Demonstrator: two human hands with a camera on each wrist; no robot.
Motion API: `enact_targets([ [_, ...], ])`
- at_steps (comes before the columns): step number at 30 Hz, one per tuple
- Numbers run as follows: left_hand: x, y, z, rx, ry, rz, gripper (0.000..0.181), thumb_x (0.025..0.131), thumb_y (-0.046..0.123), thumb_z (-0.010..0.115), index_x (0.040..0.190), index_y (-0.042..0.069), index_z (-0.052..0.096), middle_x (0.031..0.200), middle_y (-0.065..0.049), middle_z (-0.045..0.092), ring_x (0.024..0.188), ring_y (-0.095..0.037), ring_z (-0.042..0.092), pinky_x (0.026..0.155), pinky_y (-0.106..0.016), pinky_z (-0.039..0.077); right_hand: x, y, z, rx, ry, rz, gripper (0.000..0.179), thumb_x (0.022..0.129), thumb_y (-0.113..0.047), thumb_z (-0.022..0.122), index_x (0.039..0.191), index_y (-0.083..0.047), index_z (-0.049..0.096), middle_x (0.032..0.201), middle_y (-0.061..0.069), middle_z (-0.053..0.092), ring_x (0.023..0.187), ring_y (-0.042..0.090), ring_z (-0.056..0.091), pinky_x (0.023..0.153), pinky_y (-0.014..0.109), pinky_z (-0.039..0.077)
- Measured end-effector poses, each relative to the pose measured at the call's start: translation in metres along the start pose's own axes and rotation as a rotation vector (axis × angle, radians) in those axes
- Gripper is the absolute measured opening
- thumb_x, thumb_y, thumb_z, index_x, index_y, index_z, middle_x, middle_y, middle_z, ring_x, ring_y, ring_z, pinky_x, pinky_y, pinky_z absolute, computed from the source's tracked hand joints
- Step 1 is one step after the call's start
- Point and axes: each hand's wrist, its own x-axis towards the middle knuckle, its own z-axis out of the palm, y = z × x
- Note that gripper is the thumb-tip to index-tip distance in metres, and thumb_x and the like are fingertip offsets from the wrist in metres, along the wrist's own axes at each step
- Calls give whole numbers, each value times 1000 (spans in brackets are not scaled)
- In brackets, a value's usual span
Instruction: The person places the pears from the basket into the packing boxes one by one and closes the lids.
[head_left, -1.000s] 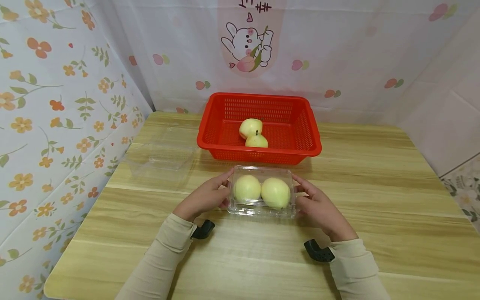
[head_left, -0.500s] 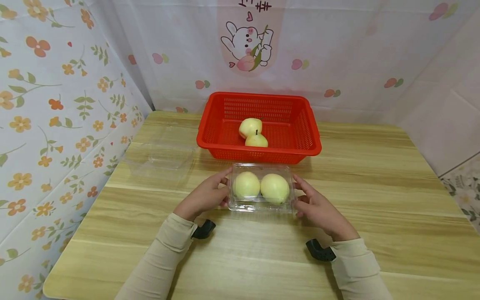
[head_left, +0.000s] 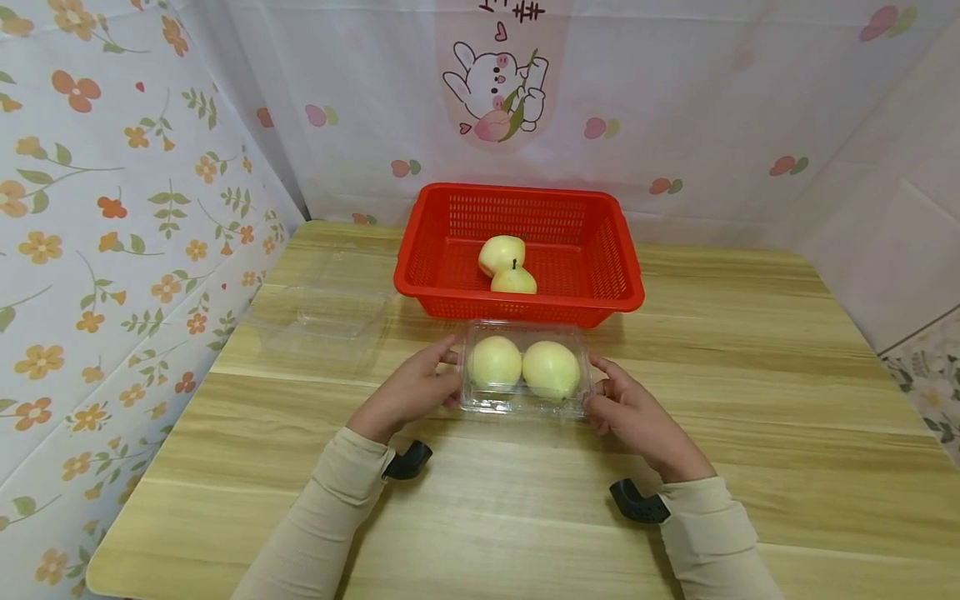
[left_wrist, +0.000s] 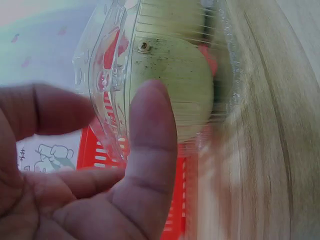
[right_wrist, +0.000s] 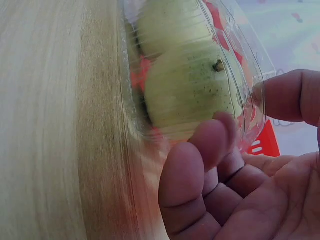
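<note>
A clear plastic clamshell box [head_left: 536,407] with two pale yellow pears [head_left: 495,363] inside lies close over the table, in front of the basket. Its lid is down over the fruit. At the left end my left hand [head_left: 408,387] grips it; in the left wrist view the thumb [left_wrist: 154,120] lies along the side wall, the index fingertip at the lid's edge. My right hand [head_left: 647,421] holds the opposite end. In the right wrist view its index finger [right_wrist: 287,97] meets the rim, while the thumb and other fingers bend near the wall.
Just behind the box stands a red perforated basket [head_left: 517,310] with two more pears [head_left: 502,255]. Another clear plastic box [head_left: 322,312], standing open, is at the table's left. Patterned cloth [head_left: 360,100] hangs behind and along the left side of the wooden table [head_left: 750,400].
The box with the two pears has shifted slightly away from the person, toward the basket, with both hands staying at its ends. The basket and the other box have not moved.
</note>
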Motion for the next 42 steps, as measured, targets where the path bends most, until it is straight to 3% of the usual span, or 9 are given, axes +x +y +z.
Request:
enact_targets([
  [5,0,-2,-1,0,-45,13,72,85,1,54,154,4,31,121,-19,54,80,-23,66,76,-38,57,0,0,0,19,-7,10,68,94,-1,50,154,0,18,79,9,51,67,18,51,63,30,48],
  [12,0,-2,-1,5,-84,-45,80,84,1,52,157,8,23,81,-10,55,61,-20,57,59,-31,52,1,-1,1,53,-10,21,70,93,0,50,155,1,15,76,7,52,65,16,50,62,28,47],
  [15,0,-2,0,12,-98,-56,82,83,1,52,158,8,19,72,-8,56,57,-19,56,56,-30,51,1,-3,2,59,-7,15,71,93,1,49,155,1,15,76,6,52,65,16,49,62,28,47],
  [22,2,-1,2,35,-91,-79,83,85,2,52,159,9,15,71,-9,59,56,-17,57,55,-28,50,0,-6,4,82,-10,3,72,93,3,49,156,0,13,77,8,51,65,17,49,61,29,46],
  [42,1,2,2,31,-110,-58,84,84,-2,52,159,7,14,65,-5,55,52,-16,52,51,-27,45,0,-4,5,93,-3,20,72,94,3,50,156,0,14,78,6,50,64,16,48,59,29,48],
])
